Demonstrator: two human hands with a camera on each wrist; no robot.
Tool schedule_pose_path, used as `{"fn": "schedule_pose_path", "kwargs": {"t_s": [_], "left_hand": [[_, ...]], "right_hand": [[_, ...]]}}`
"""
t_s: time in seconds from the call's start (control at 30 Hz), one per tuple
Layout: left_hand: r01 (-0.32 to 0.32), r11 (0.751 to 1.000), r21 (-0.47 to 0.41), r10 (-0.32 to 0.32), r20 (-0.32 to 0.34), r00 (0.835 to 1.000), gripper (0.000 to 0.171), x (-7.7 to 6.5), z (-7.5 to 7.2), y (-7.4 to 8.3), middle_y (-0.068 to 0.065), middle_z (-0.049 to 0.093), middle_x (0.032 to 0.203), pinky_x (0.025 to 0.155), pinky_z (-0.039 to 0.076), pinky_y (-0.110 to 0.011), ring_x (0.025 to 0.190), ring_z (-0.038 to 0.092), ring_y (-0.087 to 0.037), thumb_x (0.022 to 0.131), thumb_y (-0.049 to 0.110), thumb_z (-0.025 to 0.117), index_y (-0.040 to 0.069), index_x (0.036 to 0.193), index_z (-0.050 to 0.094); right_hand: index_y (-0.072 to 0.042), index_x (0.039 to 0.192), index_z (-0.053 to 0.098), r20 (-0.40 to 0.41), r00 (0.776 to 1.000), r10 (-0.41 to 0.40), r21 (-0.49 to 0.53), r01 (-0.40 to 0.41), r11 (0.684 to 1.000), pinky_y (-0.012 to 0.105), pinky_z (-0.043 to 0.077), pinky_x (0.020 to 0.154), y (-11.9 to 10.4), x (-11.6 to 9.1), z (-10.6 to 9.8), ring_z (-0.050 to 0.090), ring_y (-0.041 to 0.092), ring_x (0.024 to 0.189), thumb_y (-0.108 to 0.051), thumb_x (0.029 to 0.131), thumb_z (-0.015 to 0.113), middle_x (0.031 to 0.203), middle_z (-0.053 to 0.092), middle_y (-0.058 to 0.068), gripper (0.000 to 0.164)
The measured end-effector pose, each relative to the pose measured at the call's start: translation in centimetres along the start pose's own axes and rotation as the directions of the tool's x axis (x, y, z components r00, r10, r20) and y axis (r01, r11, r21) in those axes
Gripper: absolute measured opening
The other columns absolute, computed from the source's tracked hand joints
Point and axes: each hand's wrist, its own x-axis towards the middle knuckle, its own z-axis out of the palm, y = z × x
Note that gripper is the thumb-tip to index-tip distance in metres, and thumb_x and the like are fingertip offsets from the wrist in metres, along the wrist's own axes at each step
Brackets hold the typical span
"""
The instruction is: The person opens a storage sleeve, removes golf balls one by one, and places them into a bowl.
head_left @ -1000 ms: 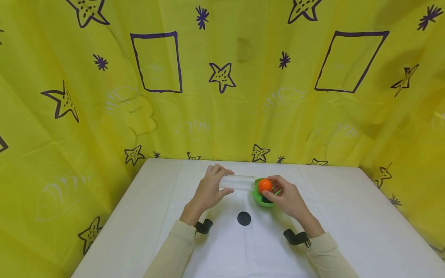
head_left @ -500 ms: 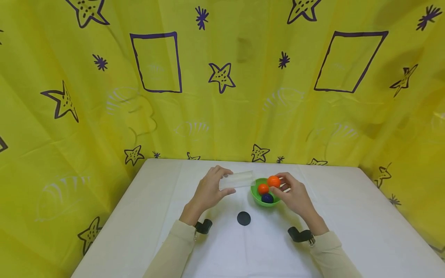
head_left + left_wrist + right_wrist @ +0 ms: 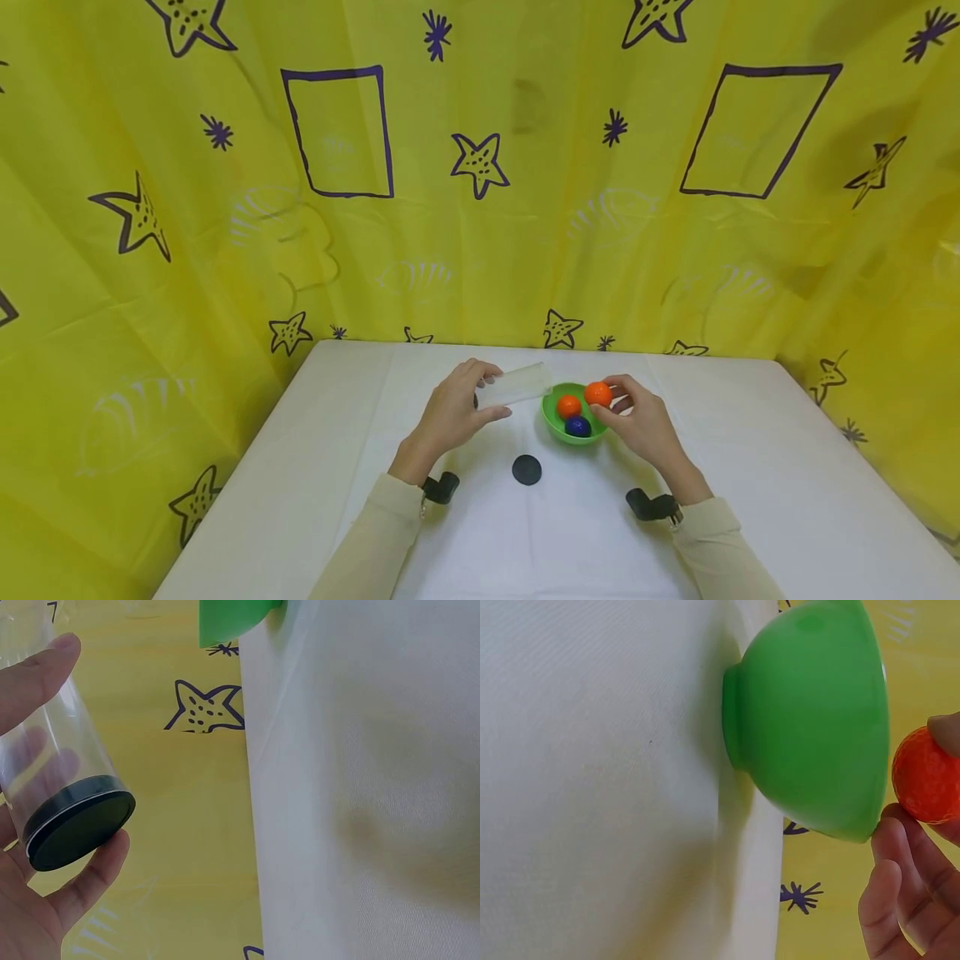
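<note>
A clear plastic tube (image 3: 517, 384) with a black cap (image 3: 81, 825) on one end is gripped by my left hand (image 3: 452, 406). It lies tilted above the table, its other end raised near the bowl's left rim. Just over the right rim of the green bowl (image 3: 810, 720), my right hand (image 3: 636, 418) pinches an orange ball (image 3: 597, 394) between thumb and fingers. Inside the bowl, in the head view, lie another orange ball (image 3: 568, 407) and a dark blue ball (image 3: 577, 427). The tube looks see-through, with no ball visible in it.
A black disc (image 3: 527, 470) lies flat on the white-covered table (image 3: 570, 542), in front of the bowl. Behind the table hangs a yellow curtain (image 3: 480, 242) with star drawings.
My right hand has moved right with its orange ball, uncovering the bowl's other orange ball and the blue one. The tube's open end has tilted upward in my left hand.
</note>
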Motion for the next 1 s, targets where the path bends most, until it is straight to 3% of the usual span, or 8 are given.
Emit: {"fn": "schedule_pose_path", "kwargs": {"t_s": [0.43,0.67,1.0], "left_hand": [[0.025,1.000,-0.016,-0.025,0.020,1.000,0.056,0.0,0.2,-0.1,-0.002,0.066,0.117,0.079,0.053,-0.026,0.095,0.060,-0.020,0.083,0.032,0.086,0.014,0.130,0.060],[0.026,1.000,-0.001,-0.026,0.015,1.000,0.057,0.1,0.3,-0.1,-0.002,0.066,0.119,0.080,0.054,-0.026,0.095,0.059,-0.015,0.083,0.033,0.087,0.014,0.129,0.060],[0.049,0.999,-0.007,-0.049,0.025,0.998,0.058,0.1,0.6,-0.4,-0.002,0.067,0.120,0.081,0.055,-0.027,0.099,0.064,-0.019,0.083,0.032,0.087,0.015,0.130,0.058]], "right_hand": [[-0.003,0.132,0.057,0.039,0.999,0.035,-0.029,-0.034,0.999,0.024,0.050,0.072,0.6,0.0,0.4,0.057,0.026,0.099,-0.028,0.094,0.075,0.128,0.061,0.019,0.049],[-0.001,0.130,0.059,0.050,0.998,0.038,-0.026,-0.037,0.999,0.028,0.050,0.076,0.9,0.0,0.6,0.059,0.029,0.100,-0.028,0.093,0.077,0.128,0.059,0.020,0.049],[-0.001,0.133,0.058,0.083,0.995,0.051,-0.046,-0.048,0.998,0.028,0.049,0.077,1.6,0.3,1.0,0.058,0.031,0.102,-0.029,0.093,0.076,0.126,0.058,0.020,0.052]]}}
